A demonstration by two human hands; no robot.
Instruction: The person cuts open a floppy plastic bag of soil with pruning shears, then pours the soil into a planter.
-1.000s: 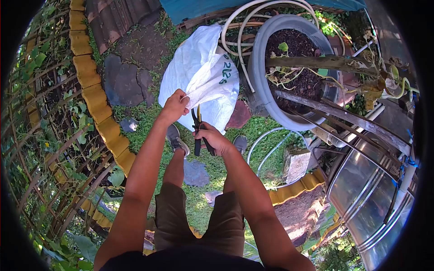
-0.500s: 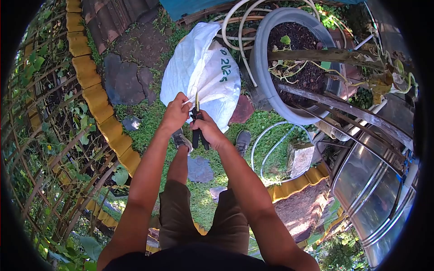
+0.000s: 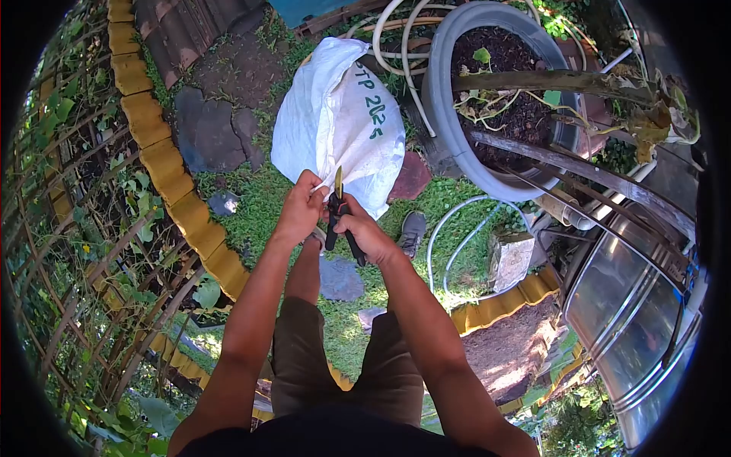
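Observation:
A full white woven sack (image 3: 301,114) with green lettering stands on the grass in front of me. My left hand (image 3: 301,209) is closed on the gathered edge of the sack, pinching it near its lower side. In my right hand (image 3: 365,232) is a pair of pruning shears (image 3: 335,199) with black handles. Their blades point up and away from me, right beside the pinched cloth and the left fingertips. The lower handle ends stick out apart below the right fingers.
To the right stands a large grey round planter (image 3: 451,145) with soil, wilting vines and wooden poles (image 3: 556,81) across it. Pale hose (image 3: 431,251) loops over the grass. Yellow scalloped edging (image 3: 164,171) and a stick trellis (image 3: 68,297) line the left. Flat stones (image 3: 205,133) lie between.
The right hand and the shears have shifted slightly right and down, and the handles look wider apart. More of the sack's lettering shows. The left hand keeps its pinch.

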